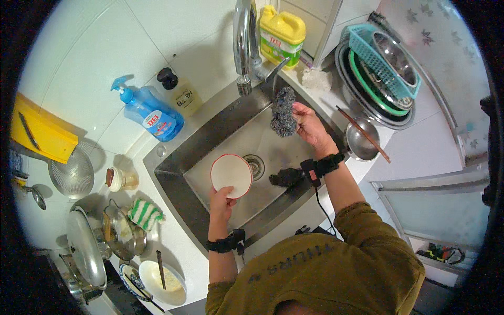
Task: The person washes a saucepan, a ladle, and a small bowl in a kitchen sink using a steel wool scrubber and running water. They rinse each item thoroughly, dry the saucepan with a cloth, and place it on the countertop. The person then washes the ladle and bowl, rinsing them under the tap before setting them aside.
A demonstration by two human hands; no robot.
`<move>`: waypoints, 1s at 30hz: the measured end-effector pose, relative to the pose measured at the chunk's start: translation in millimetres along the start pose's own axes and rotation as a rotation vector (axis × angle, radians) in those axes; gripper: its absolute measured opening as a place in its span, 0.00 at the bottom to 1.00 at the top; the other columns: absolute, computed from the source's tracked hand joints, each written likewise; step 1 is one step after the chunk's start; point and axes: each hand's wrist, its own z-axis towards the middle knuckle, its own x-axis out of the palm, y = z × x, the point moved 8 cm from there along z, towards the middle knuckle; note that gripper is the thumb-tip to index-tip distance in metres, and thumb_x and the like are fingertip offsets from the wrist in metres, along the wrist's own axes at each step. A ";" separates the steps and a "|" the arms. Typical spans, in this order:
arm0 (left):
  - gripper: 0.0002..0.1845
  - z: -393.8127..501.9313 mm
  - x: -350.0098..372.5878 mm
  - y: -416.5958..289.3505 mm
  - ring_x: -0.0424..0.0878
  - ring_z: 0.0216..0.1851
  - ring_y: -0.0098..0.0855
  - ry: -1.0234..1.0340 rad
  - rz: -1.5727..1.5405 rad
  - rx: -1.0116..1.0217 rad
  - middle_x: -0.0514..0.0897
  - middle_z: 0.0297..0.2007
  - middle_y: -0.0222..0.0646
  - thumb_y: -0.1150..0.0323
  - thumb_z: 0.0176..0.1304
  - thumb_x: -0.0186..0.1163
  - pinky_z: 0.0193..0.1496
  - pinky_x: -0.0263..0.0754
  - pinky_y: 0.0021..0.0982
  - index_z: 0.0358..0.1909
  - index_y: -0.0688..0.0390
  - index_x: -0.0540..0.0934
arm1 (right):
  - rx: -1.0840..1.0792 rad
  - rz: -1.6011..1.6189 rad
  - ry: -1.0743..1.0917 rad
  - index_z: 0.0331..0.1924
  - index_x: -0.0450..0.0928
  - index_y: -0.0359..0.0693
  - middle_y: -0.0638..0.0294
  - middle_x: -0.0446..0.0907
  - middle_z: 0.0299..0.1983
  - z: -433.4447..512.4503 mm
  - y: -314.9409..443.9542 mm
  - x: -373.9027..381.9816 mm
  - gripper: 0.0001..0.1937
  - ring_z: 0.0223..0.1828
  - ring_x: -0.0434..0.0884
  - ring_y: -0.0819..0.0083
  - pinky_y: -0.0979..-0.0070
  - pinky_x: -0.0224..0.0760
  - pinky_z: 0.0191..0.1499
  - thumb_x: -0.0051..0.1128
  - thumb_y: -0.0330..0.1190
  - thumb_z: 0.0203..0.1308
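My left hand [223, 202] grips a white bowl with a red rim [231, 173], thumb over its near edge, above the stainless-steel sink [220, 153]. A dark grey scrubbing cloth [284, 112] hangs from the fingers of my right hand [311, 124], near the sink's far right corner. Bowl and cloth are apart. Left of the faucet [243, 47], its lever [277, 69] sticks out to the right above the cloth. The sink's drain [254, 167] shows just right of the bowl.
Behind the sink stand a blue pump bottle [153, 114], a clear bottle [185, 96] and a yellow jug [282, 33]. At right are stacked basins [368, 82] and a metal bowl with chopsticks [360, 139]. Left are a striped cloth [145, 214], a pot [122, 230] and a white bowl [173, 289].
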 end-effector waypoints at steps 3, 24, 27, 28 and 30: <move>0.21 -2.8 5.1 -0.7 0.72 0.19 0.24 0.080 -0.005 0.013 0.77 0.32 0.36 0.77 0.49 0.55 0.14 0.55 0.22 0.48 0.60 0.68 | -0.061 0.033 0.161 0.49 0.73 0.37 0.62 0.80 0.42 -19.5 18.2 16.2 0.15 0.41 0.80 0.73 0.76 0.76 0.43 0.48 0.18 0.58; 0.20 -11.1 24.7 -1.6 0.72 0.20 0.24 0.218 -0.031 0.045 0.77 0.33 0.37 0.76 0.50 0.54 0.15 0.57 0.22 0.48 0.63 0.68 | -0.003 0.111 0.426 0.50 0.70 0.34 0.50 0.77 0.44 -65.0 27.9 59.5 0.16 0.44 0.78 0.58 0.60 0.75 0.46 0.47 0.34 0.61; 0.20 -8.3 21.6 -1.6 0.72 0.20 0.24 0.223 -0.042 0.068 0.77 0.33 0.36 0.76 0.50 0.54 0.15 0.57 0.22 0.48 0.63 0.68 | 0.012 0.010 0.360 0.50 0.70 0.34 0.52 0.77 0.45 -51.7 23.9 52.4 0.18 0.43 0.79 0.62 0.64 0.75 0.47 0.47 0.37 0.61; 0.20 -6.2 18.4 -0.5 0.72 0.20 0.24 0.195 -0.052 0.069 0.77 0.33 0.36 0.76 0.50 0.54 0.15 0.57 0.22 0.48 0.63 0.68 | 0.026 -0.052 0.305 0.52 0.70 0.34 0.55 0.78 0.45 -42.3 22.0 47.2 0.20 0.41 0.80 0.64 0.66 0.75 0.48 0.48 0.40 0.61; 0.20 -1.1 9.8 0.7 0.72 0.20 0.24 0.125 -0.049 0.076 0.77 0.32 0.36 0.77 0.50 0.55 0.15 0.56 0.22 0.48 0.63 0.68 | 0.047 -0.388 0.138 0.57 0.67 0.36 0.56 0.78 0.45 -25.8 16.1 29.3 0.23 0.39 0.80 0.66 0.68 0.75 0.44 0.48 0.42 0.63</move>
